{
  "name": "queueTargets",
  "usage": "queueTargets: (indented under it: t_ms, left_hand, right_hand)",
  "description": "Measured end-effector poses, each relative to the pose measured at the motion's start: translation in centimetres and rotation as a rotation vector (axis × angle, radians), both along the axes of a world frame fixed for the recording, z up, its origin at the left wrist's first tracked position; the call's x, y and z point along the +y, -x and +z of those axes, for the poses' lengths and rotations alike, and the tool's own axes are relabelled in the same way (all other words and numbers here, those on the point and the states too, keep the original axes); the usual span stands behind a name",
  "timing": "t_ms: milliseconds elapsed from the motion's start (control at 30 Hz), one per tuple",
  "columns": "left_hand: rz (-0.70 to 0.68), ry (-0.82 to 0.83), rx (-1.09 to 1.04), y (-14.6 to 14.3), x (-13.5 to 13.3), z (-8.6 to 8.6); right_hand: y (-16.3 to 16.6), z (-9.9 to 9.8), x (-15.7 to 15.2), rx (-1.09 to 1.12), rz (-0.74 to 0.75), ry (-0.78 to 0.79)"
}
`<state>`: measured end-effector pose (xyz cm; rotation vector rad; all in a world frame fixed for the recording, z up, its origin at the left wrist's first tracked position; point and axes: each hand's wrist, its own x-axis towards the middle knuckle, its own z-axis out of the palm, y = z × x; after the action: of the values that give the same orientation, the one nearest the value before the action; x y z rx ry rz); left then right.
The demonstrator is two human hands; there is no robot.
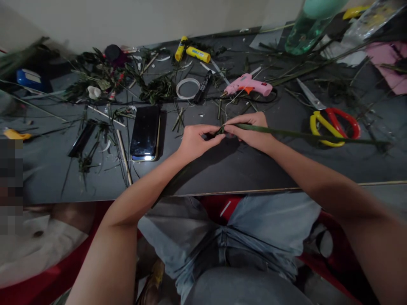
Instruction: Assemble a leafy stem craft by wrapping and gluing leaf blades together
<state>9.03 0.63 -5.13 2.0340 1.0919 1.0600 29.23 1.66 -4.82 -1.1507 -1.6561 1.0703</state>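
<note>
Both my hands meet over the dark table, thumbs and forefingers pinched on a long green leaf strip (295, 134). From my right hand (249, 126) the strip runs out to the right, over the forearm and past the scissors (329, 123) with yellow and red handles. My left hand (199, 139) pinches the folded end of the strip, its fingertips close to the right ones. The fold itself is mostly hidden by the fingers. Just beyond my hands lies a pink glue gun (247, 86) with an orange trigger.
Left of my hands lies a phone (145, 131), its light on. Behind are a tape roll (187, 88), a black marker (202, 88), yellow glue sticks (199, 54) and leaf scraps (157, 88). A green bottle (307, 31) stands at back right. Another person sits at the left.
</note>
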Motion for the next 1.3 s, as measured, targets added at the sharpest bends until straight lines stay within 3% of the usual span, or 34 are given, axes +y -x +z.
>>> queueTargets:
  t_ms: [133, 267, 400, 533, 600, 733, 867, 1300]
  left_hand:
    - [0.01, -0.034, 0.028, -0.1, -0.3, 0.1]
    - [0.083, -0.115, 0.093, -0.3, -0.6, 0.1]
    - [0.167, -0.15, 0.163, -0.4, -0.6, -0.4]
    - [0.219, -0.203, 0.21, -0.3, -0.4, -1.1]
    - [0.223, -0.216, 0.215, -0.3, -0.3, -1.1]
    - [0.189, -0.098, 0.139, -0.4, -0.3, -0.6]
    - [0.125, 0.058, 0.033, -0.3, -0.1, -0.2]
    - [0.075, 0.125, -0.049, 0.0, 0.6, -0.7]
  right_hand:
    - [0.1, 0.3, 0.1, 0.175, 0.082, 0.177]
    - [0.4, 0.1, 0.0, 0.219, 0.065, 0.221]
    - [0.4, 0.0, 0.0, 0.081, -0.016, 0.117]
    - [0.3, -0.4, 0.1, 0.003, 0.026, 0.092]
    - [0.2, -0.6, 0.1, -0.016, 0.036, 0.0]
    - [0.1, -0.9, 0.2, -0.151, 0.011, -0.302]
    - [0.0, -1.2, 0.5, -0.269, 0.026, -0.442]
    - [-0.3, -1.4, 0.6, -0.283, -0.047, -0.383]
